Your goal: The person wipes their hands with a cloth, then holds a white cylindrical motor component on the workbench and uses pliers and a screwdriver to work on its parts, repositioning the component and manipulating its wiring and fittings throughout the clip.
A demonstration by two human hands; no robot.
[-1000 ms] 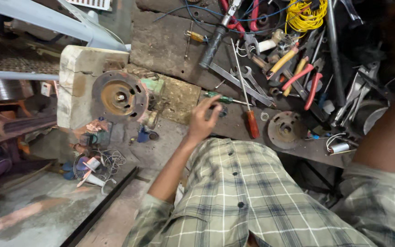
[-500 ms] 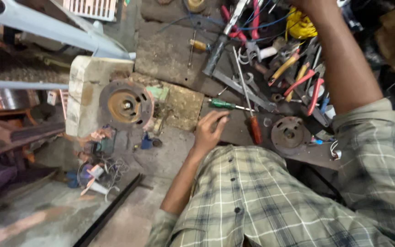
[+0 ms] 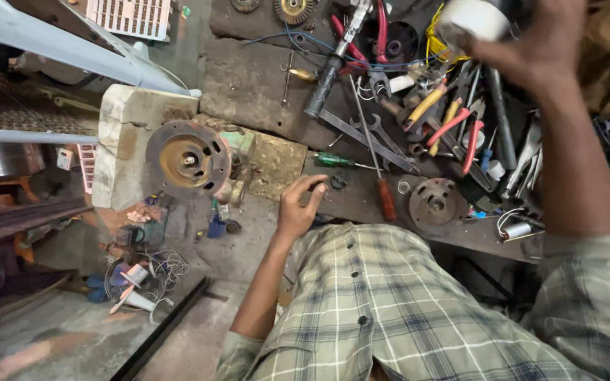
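My left hand (image 3: 299,206) rests on the front edge of the dark workbench (image 3: 255,85), fingers loosely curled, with nothing visible in it. Its fingertips lie close to a small dark part (image 3: 337,183) and just below a green-handled screwdriver (image 3: 333,161). My right hand (image 3: 541,49) is raised over the tool pile at the upper right and grips a white roll (image 3: 471,20). An orange-handled screwdriver (image 3: 387,199) and a round metal plate (image 3: 435,204) lie to the right of my left hand.
A rusty round motor plate (image 3: 188,159) leans against a pale block (image 3: 125,134) at the left. Red-handled pliers (image 3: 460,127), spanners (image 3: 372,141), yellow wire (image 3: 433,44) and other tools crowd the bench's right. Loose wires and small parts (image 3: 142,271) litter the floor.
My right arm has risen into view and its hand now holds the white roll high at the upper right. My left hand has stayed near the green-handled screwdriver.
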